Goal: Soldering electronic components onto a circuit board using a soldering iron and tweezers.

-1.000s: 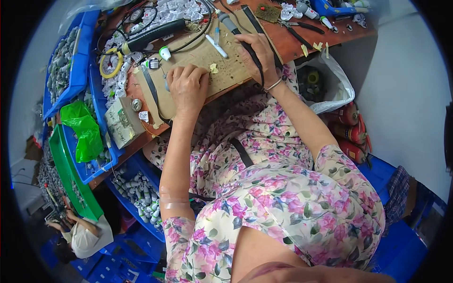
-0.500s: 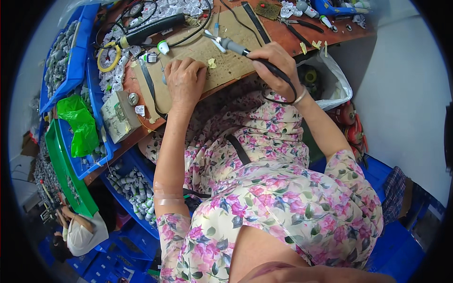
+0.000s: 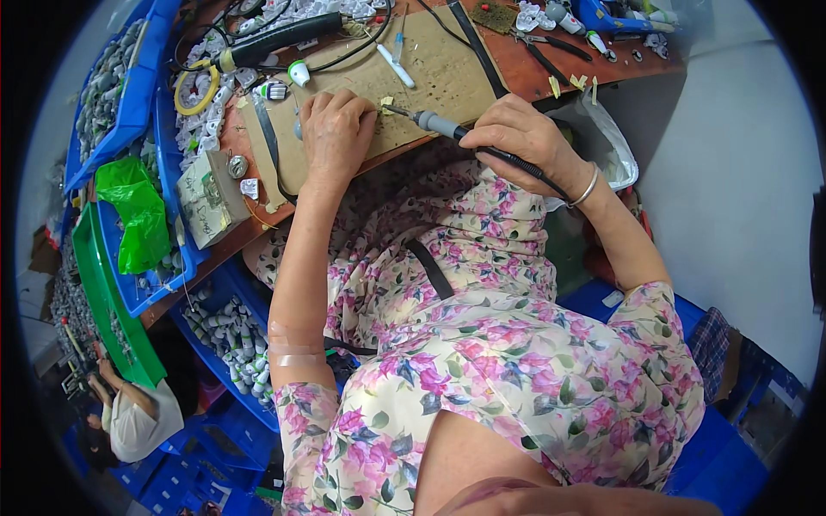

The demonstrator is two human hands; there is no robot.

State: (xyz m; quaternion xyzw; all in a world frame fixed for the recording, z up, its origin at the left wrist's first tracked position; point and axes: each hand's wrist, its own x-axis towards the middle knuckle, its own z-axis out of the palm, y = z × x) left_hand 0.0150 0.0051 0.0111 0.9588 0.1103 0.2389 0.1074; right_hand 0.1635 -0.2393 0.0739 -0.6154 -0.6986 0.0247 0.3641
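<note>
My right hand (image 3: 533,144) grips a soldering iron (image 3: 439,124) by its grey and black handle, and the iron's thin tip points left. That tip is close to the fingers of my left hand (image 3: 336,136), beside a small pale yellow scrap (image 3: 387,102). My left hand rests on the brown board (image 3: 447,69) with its fingers curled in; what they hold is hidden. A greyish rounded piece (image 3: 298,129) peeks out at its left side. Beyond it lie a white and green bulb-like part (image 3: 298,73), a white stick (image 3: 396,67) and a thin blue-ended tool (image 3: 398,45).
White plastic parts (image 3: 196,129), a yellow tape ring (image 3: 179,95) and a box (image 3: 206,202) crowd the left. Blue bins (image 3: 129,146) stand beyond, one with a green bag (image 3: 133,215). Pliers (image 3: 551,53) lie far right. Another person (image 3: 142,421) sits at lower left.
The soldering iron's tip has moved from the white stick toward me and left, to beside my left fingers. The white stick now lies alone. My left hand stays on the board.
</note>
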